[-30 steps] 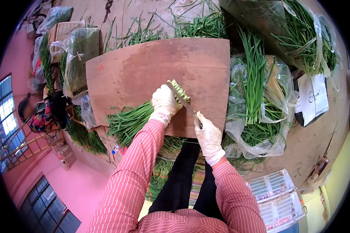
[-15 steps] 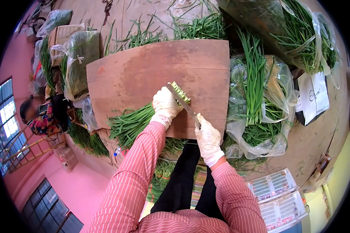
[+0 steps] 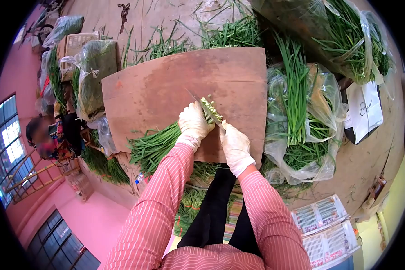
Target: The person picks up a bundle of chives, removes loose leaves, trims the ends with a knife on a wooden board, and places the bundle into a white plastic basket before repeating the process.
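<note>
A bundle of long green stalks (image 3: pixel 154 144) lies on the wooden board (image 3: pixel 144 96), its pale ends pointing up and right. My left hand (image 3: pixel 193 122), in a whitish glove, is closed around the bundle near those ends. In my gloved right hand (image 3: pixel 236 146) is a long knife (image 3: pixel 211 113), gripped by its handle, which the fingers mostly hide. The blade points up and left and lies along or across the pale stalk ends; whether it cuts into them cannot be seen.
Plastic bags of green stalks (image 3: pixel 294 96) stand right of the board. Loose greens (image 3: pixel 234 33) lie beyond its far edge. Filled bags (image 3: pixel 94 76) and a seated person (image 3: pixel 54 135) are at the left. A white paper bag (image 3: pixel 364 110) and newspapers (image 3: pixel 330 234) are at the right.
My right hand and the knife have moved up and left, so the blade tip reaches farther past the stalk ends. My left hand still holds the bundle in nearly the same place.
</note>
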Available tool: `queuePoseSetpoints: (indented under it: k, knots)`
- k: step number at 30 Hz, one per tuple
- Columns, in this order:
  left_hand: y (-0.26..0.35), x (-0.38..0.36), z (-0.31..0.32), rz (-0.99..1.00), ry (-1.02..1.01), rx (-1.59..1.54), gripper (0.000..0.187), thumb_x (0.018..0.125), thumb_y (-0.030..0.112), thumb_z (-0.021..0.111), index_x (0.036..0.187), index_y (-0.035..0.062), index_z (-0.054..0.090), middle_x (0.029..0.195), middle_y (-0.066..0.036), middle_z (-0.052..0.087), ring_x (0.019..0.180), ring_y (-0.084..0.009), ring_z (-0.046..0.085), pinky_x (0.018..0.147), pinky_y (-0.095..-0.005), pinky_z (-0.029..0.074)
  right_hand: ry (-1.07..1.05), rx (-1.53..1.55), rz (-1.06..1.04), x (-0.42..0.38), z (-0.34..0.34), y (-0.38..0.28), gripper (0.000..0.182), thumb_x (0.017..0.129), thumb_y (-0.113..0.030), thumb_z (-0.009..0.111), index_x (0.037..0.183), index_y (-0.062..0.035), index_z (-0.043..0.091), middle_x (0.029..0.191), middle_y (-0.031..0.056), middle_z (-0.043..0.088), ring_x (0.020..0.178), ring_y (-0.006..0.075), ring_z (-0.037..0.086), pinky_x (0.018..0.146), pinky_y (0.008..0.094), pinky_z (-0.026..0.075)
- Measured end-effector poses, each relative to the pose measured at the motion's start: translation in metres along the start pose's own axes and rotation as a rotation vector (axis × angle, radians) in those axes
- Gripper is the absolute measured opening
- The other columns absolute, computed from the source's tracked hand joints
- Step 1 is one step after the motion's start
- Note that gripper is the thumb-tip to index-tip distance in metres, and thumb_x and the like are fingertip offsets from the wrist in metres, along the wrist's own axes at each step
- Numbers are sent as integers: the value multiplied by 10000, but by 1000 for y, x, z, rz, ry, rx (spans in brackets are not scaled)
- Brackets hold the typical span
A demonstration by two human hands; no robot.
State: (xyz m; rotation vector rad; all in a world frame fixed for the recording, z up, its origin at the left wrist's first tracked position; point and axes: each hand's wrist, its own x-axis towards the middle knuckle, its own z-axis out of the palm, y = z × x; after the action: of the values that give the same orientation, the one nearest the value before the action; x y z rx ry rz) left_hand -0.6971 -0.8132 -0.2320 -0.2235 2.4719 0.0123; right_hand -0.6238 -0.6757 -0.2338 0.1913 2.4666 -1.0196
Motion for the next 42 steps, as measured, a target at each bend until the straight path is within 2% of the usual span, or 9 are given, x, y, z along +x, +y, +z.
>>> queuePoseSetpoints:
  k: [5,13,19,21,27,29,34,37,42]
  knots:
    - [3,-6,-7,3,-19,6,816,589,438,878,1219,75,507,1117,-116,592,1054,-287,597,907,-391,508,-116,-37,127,-20,-17,0,277,907,-178,616,1164,-80,652,800,158,699,718,359,681,669,470,541]
    - [0,-1,3,74,89,48,857,597,451,873,1256,60,489,1097,-116,595,1048,-290,598,898,-396,508,-78,8,55,8,2,6,172,959,-229,568,952,-75,645,783,190,677,736,391,660,668,503,514]
    - [-2,0,8,48,59,34,916,591,460,874,1312,64,469,1129,-119,592,1063,-289,597,906,-399,507,-21,78,-38,15,12,23,162,944,-215,568,944,-74,648,802,181,680,755,398,658,688,520,509]
    - [-4,-4,9,51,72,58,930,586,464,876,1317,63,464,1128,-123,592,1068,-292,597,912,-400,506,-157,48,4,35,23,17,166,910,-179,526,981,-76,635,819,206,679,791,401,669,712,528,512]
    - [-4,-2,8,65,84,37,844,584,458,875,1232,71,497,1118,-129,593,1063,-316,598,899,-424,508,-122,67,94,0,21,32,146,922,-185,532,963,-86,632,812,182,692,769,392,675,695,519,518]
    - [-3,-3,10,56,78,38,863,585,458,874,1254,69,491,1128,-128,590,1071,-314,595,905,-421,506,25,101,-11,6,36,38,149,937,-197,539,973,-96,643,802,180,691,751,387,674,684,512,520]
    - [-5,0,10,64,94,56,943,588,458,872,1339,64,458,1156,-130,585,1087,-313,591,914,-414,505,-19,286,303,24,22,29,263,942,-340,575,917,-96,670,812,194,681,794,414,656,712,522,510]
    - [-5,-2,12,80,126,47,991,588,459,872,1384,64,433,1165,-131,588,1083,-318,596,915,-412,506,124,152,123,13,13,35,226,933,-312,581,947,-106,674,810,188,683,776,408,656,695,511,513]
    - [-3,-1,8,39,64,47,899,592,456,868,1305,70,478,1154,-131,594,1057,-321,602,900,-423,513,13,97,44,-1,16,29,162,909,-233,578,929,-96,662,791,178,684,745,402,661,679,511,514]
